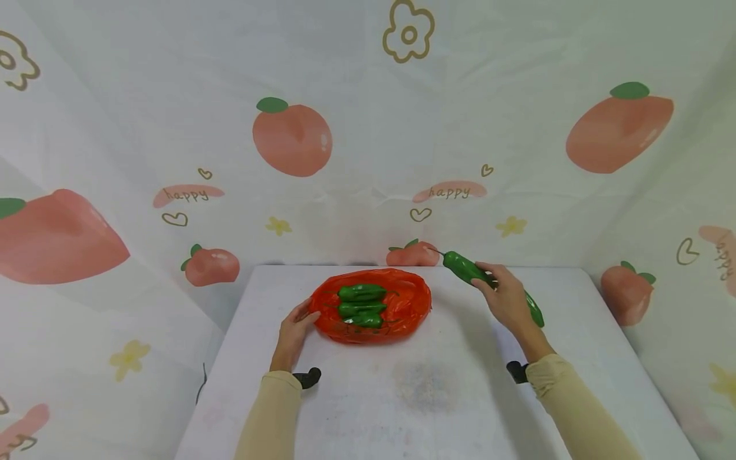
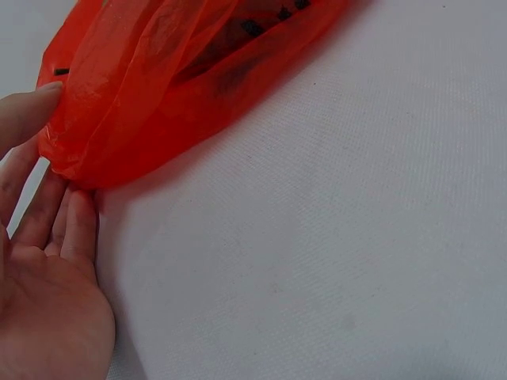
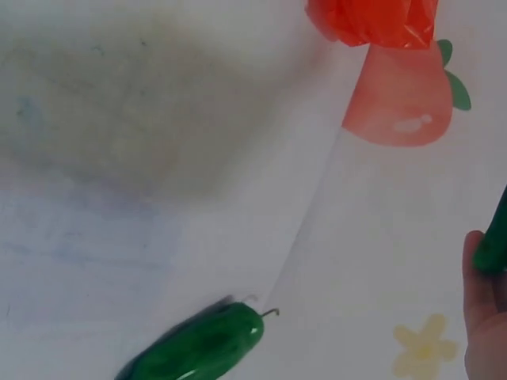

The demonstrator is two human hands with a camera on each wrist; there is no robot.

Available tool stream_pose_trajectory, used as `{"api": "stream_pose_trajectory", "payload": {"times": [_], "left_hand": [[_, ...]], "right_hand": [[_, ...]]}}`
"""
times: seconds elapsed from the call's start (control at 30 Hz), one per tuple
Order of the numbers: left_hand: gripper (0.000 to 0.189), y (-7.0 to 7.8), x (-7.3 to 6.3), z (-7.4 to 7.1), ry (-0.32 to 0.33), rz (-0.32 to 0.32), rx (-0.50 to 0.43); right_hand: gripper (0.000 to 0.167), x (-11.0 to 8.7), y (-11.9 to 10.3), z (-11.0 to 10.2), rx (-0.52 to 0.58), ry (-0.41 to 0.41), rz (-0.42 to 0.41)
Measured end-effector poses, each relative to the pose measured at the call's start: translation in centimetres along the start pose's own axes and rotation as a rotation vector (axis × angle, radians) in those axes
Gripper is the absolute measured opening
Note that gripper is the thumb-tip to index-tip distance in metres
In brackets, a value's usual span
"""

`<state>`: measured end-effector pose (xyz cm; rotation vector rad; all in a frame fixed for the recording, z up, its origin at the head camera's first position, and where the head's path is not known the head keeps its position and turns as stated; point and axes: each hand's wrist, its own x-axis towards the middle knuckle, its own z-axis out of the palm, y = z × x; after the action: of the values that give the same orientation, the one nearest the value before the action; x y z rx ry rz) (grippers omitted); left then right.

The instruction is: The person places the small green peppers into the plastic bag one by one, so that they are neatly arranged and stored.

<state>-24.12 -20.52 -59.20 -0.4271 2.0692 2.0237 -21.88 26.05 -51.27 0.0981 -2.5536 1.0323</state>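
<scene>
A red plastic bag (image 1: 415,294), spread open like a bowl, lies toward the back of the table. Several green peppers (image 1: 362,309) rest inside it. My left hand (image 1: 292,335) holds the bag's left edge, thumb at the rim and fingers against the outside, as the left wrist view shows. Raised above the table to the right of the bag, a long green pepper (image 1: 460,266) is gripped in my right hand (image 1: 507,300), its thin stem pointing left. Another green pepper (image 3: 202,348) lies on the table beneath that hand, partly hidden by it in the head view.
A white table (image 1: 356,409) bears everything, with a greyish smudge (image 1: 425,383) near its middle. Behind it hangs a pale cloth (image 1: 356,217) printed with fruit and flowers. Black wrist camera mounts (image 1: 308,378) stick out by both sleeves.
</scene>
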Motion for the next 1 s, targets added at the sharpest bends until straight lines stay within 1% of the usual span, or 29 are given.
{"api": "stream_pose_trajectory", "payload": {"times": [0.03,0.17,0.27,0.47,0.67,0.83,1.0], "left_hand": [[0.062,0.1,0.0,0.0,-0.003,-0.004,-0.005],[0.063,-1.3,1.0,-0.2,0.012,-0.009,-0.017],[0.062,-1.7,1.3,-0.2,0.024,0.004,-0.013],[0.060,-1.7,1.1,-0.1,0.048,0.017,0.000],[0.060,-1.8,1.1,-0.2,0.046,0.019,-0.006],[0.060,-1.9,1.2,-0.3,0.037,0.019,-0.009],[0.061,-1.8,1.2,-0.3,0.032,0.020,0.001]], "right_hand": [[0.043,0.0,-0.3,0.1,0.004,-0.006,0.002],[0.043,0.2,-1.0,0.5,0.022,-0.018,0.000],[0.043,0.4,-1.5,0.8,0.032,-0.036,-0.003],[0.044,0.5,-2.5,1.7,0.039,-0.082,-0.002],[0.044,0.6,-3.4,2.8,0.065,-0.109,-0.022],[0.044,0.8,-3.9,3.6,0.072,-0.140,-0.019],[0.044,1.0,-4.3,4.2,0.077,-0.160,-0.064]]}}
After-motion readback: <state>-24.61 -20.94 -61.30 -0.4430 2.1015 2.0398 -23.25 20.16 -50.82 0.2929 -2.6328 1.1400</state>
